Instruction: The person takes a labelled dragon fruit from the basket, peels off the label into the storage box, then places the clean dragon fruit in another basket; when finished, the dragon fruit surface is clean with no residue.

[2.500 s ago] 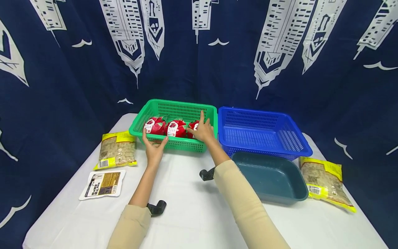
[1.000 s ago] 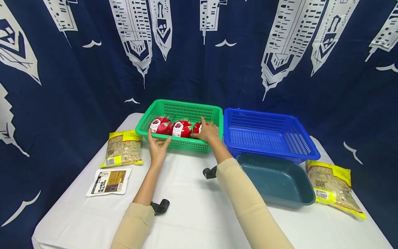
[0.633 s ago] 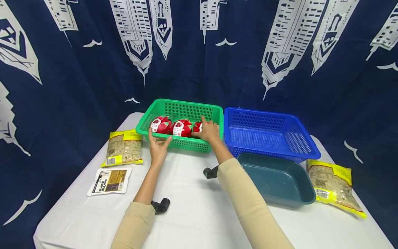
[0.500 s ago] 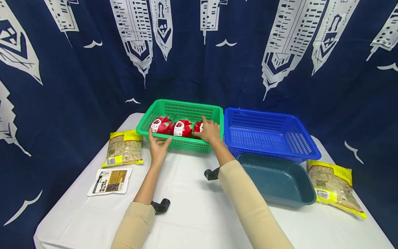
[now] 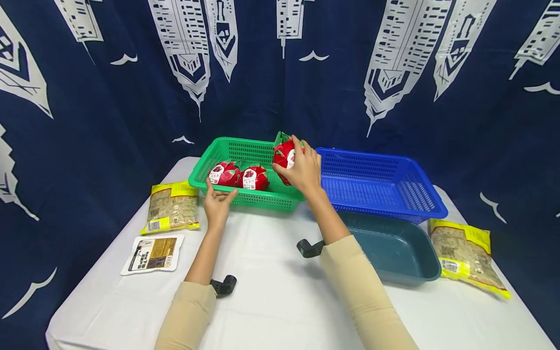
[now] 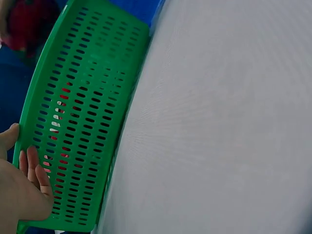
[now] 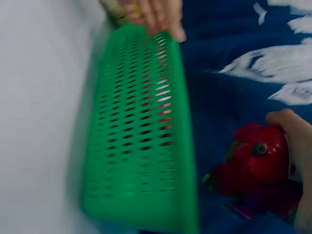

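Note:
My right hand [image 5: 306, 167] grips a wrapped red dragon fruit [image 5: 283, 154] above the right end of the green basket [image 5: 262, 200]. In the right wrist view the same fruit [image 7: 258, 165] hangs beside the basket's rim, with fingers [image 7: 295, 134] around it. Two more labelled dragon fruits, one at the left [image 5: 225, 174] and one in the middle [image 5: 255, 178], lie inside the green basket. My left hand [image 5: 217, 206] holds that basket's front rim near its left corner; the left wrist view shows the hand [image 6: 24, 187] with its fingers against the perforated wall [image 6: 78, 122].
A blue basket [image 5: 372, 210] stands right of the green one, with a dark teal tub [image 5: 393, 253] in front of it. Yellow bags lie at the left [image 5: 172, 206] and right [image 5: 468, 255]. A flat white-edged packet [image 5: 153, 254] lies at the left on the white tablecloth [image 5: 267, 291].
My right hand has lifted the rightmost dragon fruit up from the green basket and moved slightly right. The left hand stays at the rim. The head view has shifted slightly.

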Tool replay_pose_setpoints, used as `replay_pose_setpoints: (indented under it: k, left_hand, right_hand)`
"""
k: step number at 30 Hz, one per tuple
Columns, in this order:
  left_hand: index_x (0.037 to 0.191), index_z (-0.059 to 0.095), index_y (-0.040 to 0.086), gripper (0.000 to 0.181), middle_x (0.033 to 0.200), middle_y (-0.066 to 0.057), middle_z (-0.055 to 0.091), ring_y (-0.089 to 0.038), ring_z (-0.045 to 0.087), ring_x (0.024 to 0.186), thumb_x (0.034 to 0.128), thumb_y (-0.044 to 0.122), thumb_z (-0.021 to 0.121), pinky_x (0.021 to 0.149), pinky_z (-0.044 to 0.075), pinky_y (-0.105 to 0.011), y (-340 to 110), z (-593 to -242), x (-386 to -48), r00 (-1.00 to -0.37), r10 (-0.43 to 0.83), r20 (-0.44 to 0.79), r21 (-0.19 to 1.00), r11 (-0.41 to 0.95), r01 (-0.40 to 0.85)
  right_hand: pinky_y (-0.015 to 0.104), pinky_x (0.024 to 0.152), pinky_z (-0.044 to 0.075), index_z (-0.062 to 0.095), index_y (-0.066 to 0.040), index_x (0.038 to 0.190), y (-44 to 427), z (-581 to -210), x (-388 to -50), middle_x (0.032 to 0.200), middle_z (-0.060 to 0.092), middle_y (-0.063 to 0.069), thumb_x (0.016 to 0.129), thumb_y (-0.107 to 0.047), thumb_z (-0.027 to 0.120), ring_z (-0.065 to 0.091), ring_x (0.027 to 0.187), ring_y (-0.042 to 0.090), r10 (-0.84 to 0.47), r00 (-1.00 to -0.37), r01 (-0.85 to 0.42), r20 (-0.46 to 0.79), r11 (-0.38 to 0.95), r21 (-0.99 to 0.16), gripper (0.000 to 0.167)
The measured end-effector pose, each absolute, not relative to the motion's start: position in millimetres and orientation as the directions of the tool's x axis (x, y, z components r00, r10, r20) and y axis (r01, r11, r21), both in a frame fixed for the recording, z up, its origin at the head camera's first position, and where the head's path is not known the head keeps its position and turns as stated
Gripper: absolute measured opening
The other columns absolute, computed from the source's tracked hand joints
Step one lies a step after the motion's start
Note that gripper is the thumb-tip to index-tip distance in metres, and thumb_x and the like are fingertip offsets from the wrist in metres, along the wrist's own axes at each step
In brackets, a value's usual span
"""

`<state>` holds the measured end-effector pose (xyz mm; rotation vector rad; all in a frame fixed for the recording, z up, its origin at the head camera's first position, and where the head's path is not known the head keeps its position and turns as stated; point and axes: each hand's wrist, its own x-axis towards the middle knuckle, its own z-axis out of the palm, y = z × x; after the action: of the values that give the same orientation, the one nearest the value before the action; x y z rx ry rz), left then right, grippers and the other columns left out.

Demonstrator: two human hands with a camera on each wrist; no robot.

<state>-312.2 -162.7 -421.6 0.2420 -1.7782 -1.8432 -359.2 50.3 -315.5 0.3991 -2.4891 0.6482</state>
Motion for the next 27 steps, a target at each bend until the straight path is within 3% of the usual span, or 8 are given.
replay_pose_setpoints:
  k: [7, 11, 15, 18, 27]
  left_hand:
    - [0.148, 0.016, 0.011, 0.085, 0.094, -0.008, 0.055, -0.007, 0.055, 0.072, 0.0818, 0.009, 0.070, 0.066, 0.048, -0.015, -164.9, -421.2, -311.1, -0.842, -0.500, 0.203, 0.960, -0.066, 0.271]
    - [0.147, 0.018, 0.011, 0.083, 0.090, -0.005, 0.054, -0.005, 0.056, 0.066, 0.0826, 0.006, 0.069, 0.070, 0.051, -0.022, -166.3, -421.9, -310.1, -0.840, -0.507, 0.192, 0.957, -0.093, 0.275]
    - [0.147, 0.021, 0.011, 0.081, 0.084, -0.001, 0.054, -0.004, 0.056, 0.062, 0.0821, 0.006, 0.069, 0.071, 0.052, -0.028, -168.0, -421.7, -309.4, -0.834, -0.520, 0.186, 0.959, -0.087, 0.269]
    - [0.146, 0.024, 0.011, 0.080, 0.082, 0.001, 0.055, -0.004, 0.056, 0.061, 0.0816, 0.007, 0.070, 0.068, 0.052, -0.026, -168.8, -421.3, -309.7, -0.831, -0.524, 0.189, 0.961, -0.074, 0.266]
    - [0.145, 0.028, 0.014, 0.077, 0.077, 0.003, 0.057, -0.004, 0.054, 0.056, 0.0814, 0.008, 0.071, 0.067, 0.052, -0.029, -168.2, -422.7, -311.2, -0.825, -0.523, 0.215, 0.959, -0.045, 0.278]
  right_hand:
    - [0.045, 0.094, 0.035, 0.044, -0.013, 0.137, 78.9, -315.3, -296.8, 0.134, 0.046, 0.013, 0.066, -0.046, 0.074, 0.044, 0.120, 0.030, -0.333, -0.545, -0.693, 0.770, 0.695, -0.190, 0.084]
    - [0.046, 0.092, 0.038, 0.045, -0.011, 0.137, 95.2, -332.5, -259.2, 0.134, 0.047, 0.012, 0.064, -0.046, 0.075, 0.043, 0.121, 0.029, -0.433, -0.452, -0.777, 0.780, 0.621, -0.106, 0.086]
    - [0.045, 0.092, 0.039, 0.045, -0.010, 0.136, 107.4, -356.2, -230.7, 0.133, 0.047, 0.013, 0.064, -0.046, 0.073, 0.043, 0.120, 0.028, -0.533, -0.425, -0.822, 0.732, 0.566, -0.065, 0.086]
    - [0.045, 0.093, 0.038, 0.046, -0.010, 0.136, 112.4, -376.3, -218.8, 0.132, 0.047, 0.012, 0.064, -0.048, 0.072, 0.044, 0.119, 0.029, -0.601, -0.424, -0.830, 0.677, 0.557, -0.025, 0.086]
    - [0.043, 0.095, 0.038, 0.045, -0.017, 0.137, 109.0, -413.2, -214.5, 0.133, 0.047, 0.008, 0.064, -0.054, 0.070, 0.044, 0.117, 0.026, -0.704, -0.470, -0.830, 0.532, 0.558, 0.006, 0.085]
